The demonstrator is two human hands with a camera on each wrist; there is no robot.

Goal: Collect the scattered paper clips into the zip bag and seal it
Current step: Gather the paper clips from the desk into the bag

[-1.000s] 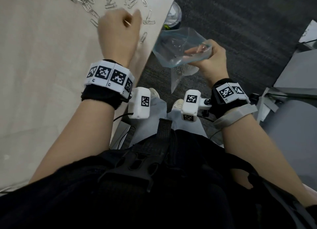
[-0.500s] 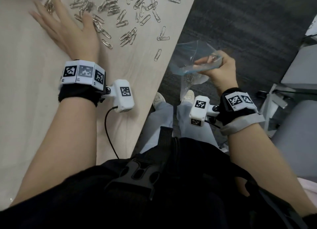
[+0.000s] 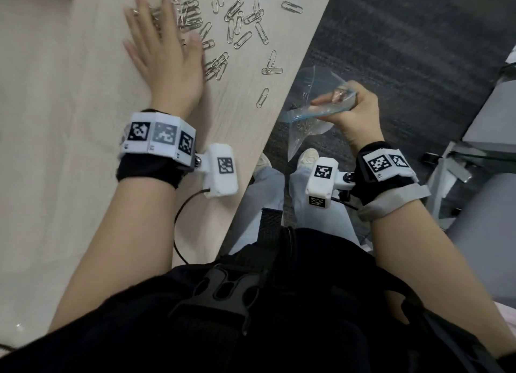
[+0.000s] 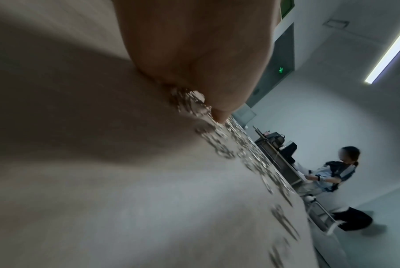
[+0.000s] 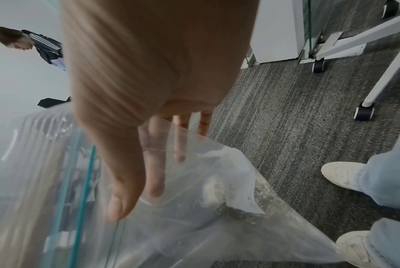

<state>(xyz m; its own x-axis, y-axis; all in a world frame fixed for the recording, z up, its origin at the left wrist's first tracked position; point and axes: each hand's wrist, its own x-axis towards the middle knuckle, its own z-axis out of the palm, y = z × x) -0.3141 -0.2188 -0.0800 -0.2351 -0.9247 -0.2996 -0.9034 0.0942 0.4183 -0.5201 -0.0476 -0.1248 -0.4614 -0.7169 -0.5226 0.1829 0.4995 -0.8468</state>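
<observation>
Several silver paper clips point(image 3: 237, 24) lie scattered on the pale wooden table point(image 3: 69, 177), toward its far right corner. My left hand point(image 3: 164, 51) lies flat on the table with straight spread fingers, touching the clips at the left of the pile; its thumb point(image 4: 219, 116) shows beside blurred clips point(image 4: 251, 148). Off the table's right edge, my right hand point(image 3: 351, 110) grips the rim of a clear zip bag point(image 3: 315, 113) with a teal strip, mouth open toward the table. In the right wrist view the thumb point(image 5: 118, 197) lies outside and fingers inside the zip bag point(image 5: 194, 226), with clips point(image 5: 235, 212) at its bottom.
Dark grey carpet point(image 3: 405, 51) lies beyond the table edge, with my shoes point(image 3: 307, 156) below the bag. White wheeled furniture legs point(image 5: 364, 110) stand to the right. Another person point(image 4: 341, 174) is at a far desk, and one more person point(image 5: 34, 45) stands further off.
My left hand went from curled near the table edge to flat on the table, then slid right into the clip pile. The right hand holds the bag much as before.
</observation>
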